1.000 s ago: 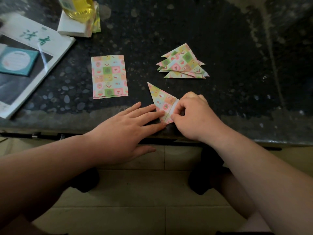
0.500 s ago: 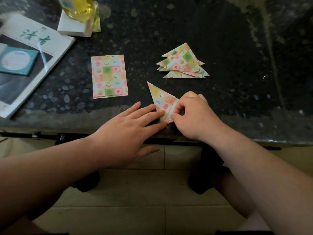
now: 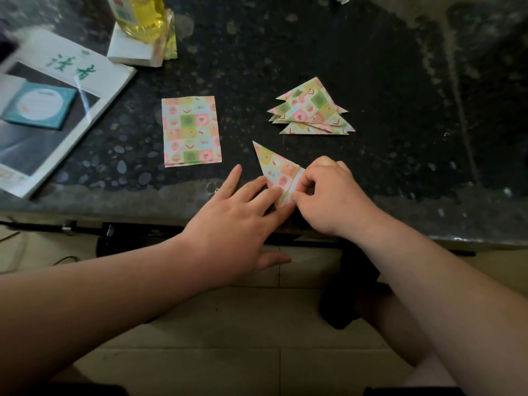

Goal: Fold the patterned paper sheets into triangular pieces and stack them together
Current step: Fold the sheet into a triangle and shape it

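A half-folded patterned sheet (image 3: pixel 274 167) lies near the table's front edge, its point aimed up and left. My left hand (image 3: pixel 234 221) lies flat with straight fingers pressing the sheet's lower left part. My right hand (image 3: pixel 328 195) has curled fingers and pinches the sheet's right edge, covering that side. A small pile of flat rectangular patterned sheets (image 3: pixel 191 131) lies to the left. A stack of finished patterned triangles (image 3: pixel 311 110) sits behind and to the right.
The dark speckled table (image 3: pixel 400 138) ends at a front edge under my wrists. A magazine (image 3: pixel 43 110) with a teal booklet lies far left. A yellow bottle (image 3: pixel 143 15) stands on a white box (image 3: pixel 131 51) at the back.
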### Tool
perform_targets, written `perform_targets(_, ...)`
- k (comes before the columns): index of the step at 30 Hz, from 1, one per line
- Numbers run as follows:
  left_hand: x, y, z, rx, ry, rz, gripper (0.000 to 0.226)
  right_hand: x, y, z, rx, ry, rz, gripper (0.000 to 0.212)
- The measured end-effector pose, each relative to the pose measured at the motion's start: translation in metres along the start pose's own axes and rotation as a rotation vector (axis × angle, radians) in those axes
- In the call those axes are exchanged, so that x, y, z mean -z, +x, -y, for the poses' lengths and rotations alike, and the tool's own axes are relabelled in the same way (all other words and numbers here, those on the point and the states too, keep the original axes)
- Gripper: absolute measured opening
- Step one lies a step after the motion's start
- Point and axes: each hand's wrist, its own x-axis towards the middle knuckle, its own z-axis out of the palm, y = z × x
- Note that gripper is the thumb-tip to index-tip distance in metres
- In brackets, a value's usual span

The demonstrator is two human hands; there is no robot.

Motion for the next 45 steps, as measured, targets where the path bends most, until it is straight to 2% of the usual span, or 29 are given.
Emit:
perform_targets(11,0.008,-0.004,0.007,-0.033,-0.132,0.008,0.082,0.001,0.000,-0.001,0.004,-0.001,0.003,0.020)
perform_targets(15,0.010,-0.009,0.022,-0.066,-0.283,0.045,0.081,0.001,0.001,-0.002,0.009,-0.010,0.006,0.020)
perform_targets(20,0.006,-0.008,0.032,-0.103,-0.357,0.049,0.074,0.000,0.002,-0.003,0.019,-0.017,0.007,0.020)
perform_targets(24,0.010,-0.008,0.029,-0.049,-0.384,-0.035,0.062,0.000,0.002,-0.003,0.024,-0.010,0.004,0.020)
perform_targets(26,0.011,-0.008,0.022,-0.014,-0.348,-0.065,0.061,0.000,0.002,-0.003,0.022,-0.003,0.009,0.020)
perform_targets(31,0.000,-0.007,0.011,-0.030,-0.168,0.004,0.066,-0.001,0.003,-0.004,0.025,0.007,-0.003,0.019)
perform_targets(38,0.005,-0.003,0.009,-0.011,-0.232,0.017,0.070,0.006,0.006,-0.010,0.043,0.051,0.028,0.015)
perform_targets(45,0.003,-0.001,0.007,0.002,-0.183,0.037,0.073,0.008,0.006,-0.012,0.062,0.053,0.040,0.016)
